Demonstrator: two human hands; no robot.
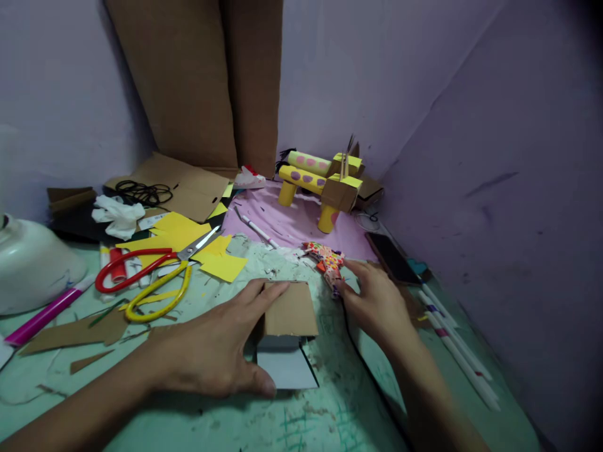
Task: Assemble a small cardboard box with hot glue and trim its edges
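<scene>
Our left hand (207, 348) is spread around a small cardboard box (293, 312), its index finger lying along the far top edge and its thumb pressed at the front left corner. We have the box on the bench (245, 427), about midway between the left side and the right edge, closer to us than to the far right corner. Its top is plain brown board with a straight but slightly rough-cut near edge; below that we look into a shadowed, pale opening, and a smooth white panel (287, 370) extends toward us, dark along its right margin.

Our right hand (377, 301) has thumb and index finger curled at a glue gun (327, 257) covered in bright floral wrapping, with an orange trigger; we cannot tell whether they actually grip it. Its black cord (370, 370) runs toward the near edge.

Left of the box we see scissors (188, 251) with one red and one yellow handle, resting partly on yellow paper (221, 267). Near the far right corner, two spotted yellow tube figures (306, 179) sit on a pink cloth (264, 216), and a phone (393, 257) lies by the right edge.
</scene>
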